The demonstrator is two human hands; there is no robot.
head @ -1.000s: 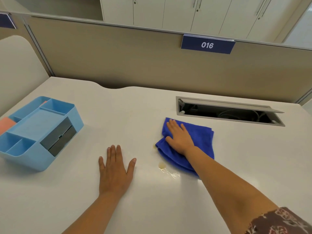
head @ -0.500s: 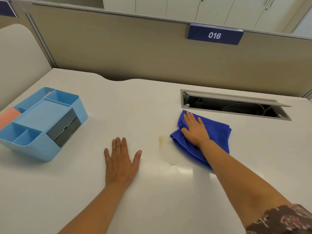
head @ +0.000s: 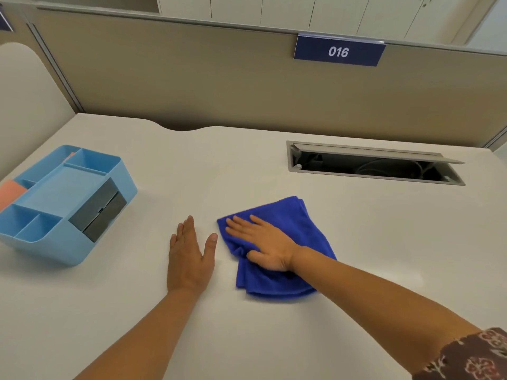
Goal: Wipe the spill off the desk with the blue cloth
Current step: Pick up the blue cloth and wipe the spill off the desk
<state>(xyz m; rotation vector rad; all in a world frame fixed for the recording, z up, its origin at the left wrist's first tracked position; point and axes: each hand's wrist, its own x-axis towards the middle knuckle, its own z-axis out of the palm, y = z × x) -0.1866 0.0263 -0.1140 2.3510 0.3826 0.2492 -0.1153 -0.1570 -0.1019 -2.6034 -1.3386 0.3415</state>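
Note:
The blue cloth (head: 307,226) lies crumpled on the white desk (head: 384,242) near its middle. My right hand (head: 263,244) presses flat on the cloth, fingers spread and pointing left. My left hand (head: 189,256) rests flat on the bare desk just left of the cloth, fingers together, thumb out, holding nothing. No yellowish spill shows on the desk; the spot where it lay is under the cloth.
A light blue desk organiser (head: 63,204) with grey drawers stands at the left. An open cable hatch (head: 373,165) is sunk into the desk at the back right. A beige partition (head: 192,78) with a sign reading 016 (head: 338,52) closes the back.
My right hand has slid the cloth left and toward me, over the yellowish spill that lay bare half a second ago. My left hand has stayed flat in place.

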